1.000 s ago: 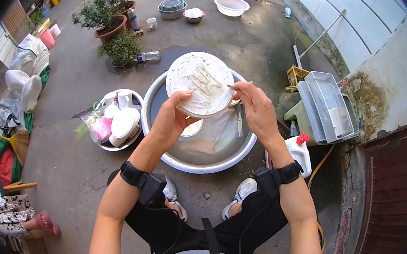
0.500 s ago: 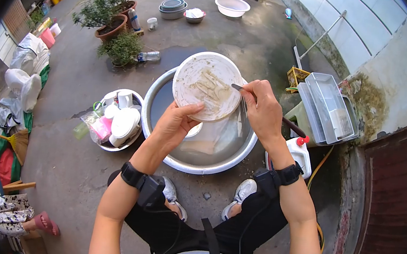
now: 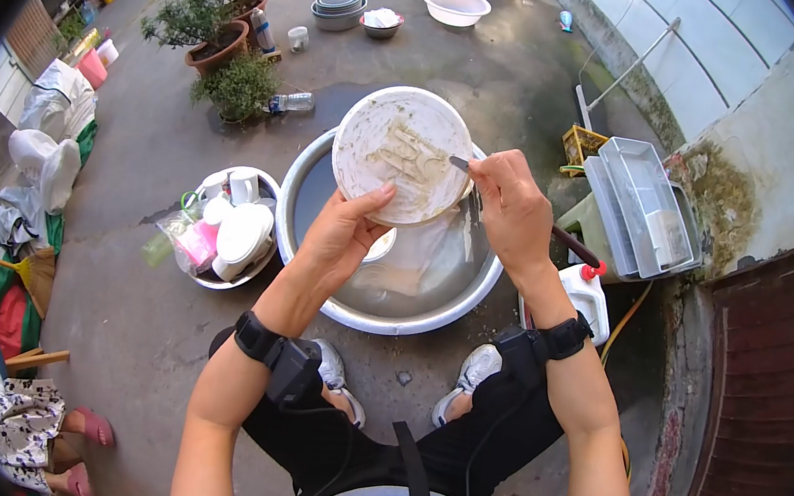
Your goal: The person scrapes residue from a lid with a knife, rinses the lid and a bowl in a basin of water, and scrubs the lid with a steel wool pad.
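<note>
My left hand [image 3: 348, 228] grips the lower edge of a white round lid [image 3: 373, 113], thumb on top. Its face is tilted toward me and carries brownish residue with scraped streaks. In my right hand [image 3: 512, 198] is a thin tool [image 3: 459, 163], closed in the fingers. Its grey tip is over the lid's right edge; whether it touches cannot be told. A dark shaft [image 3: 573, 247] behind that hand seems to be its handle. Beneath both hands stands a wide metal basin [image 3: 388, 326] of cloudy water, with a pale sheet and part of a white dish under the lid.
Left of the basin, a bowl [image 3: 267, 270] holds white containers and plastic bags. At right stand a white jug [image 3: 586, 304] with a red cap and clear plastic bins [image 3: 633, 197]. Potted plants [image 3: 214, 51] and a pink tub [image 3: 456, 2] lie beyond. A person's legs [image 3: 15, 420] show lower left.
The lid has moved slightly up and left with my left hand. The tool's tip has shifted slightly up and left. At lower left, the other person's second pink slipper has come into view.
</note>
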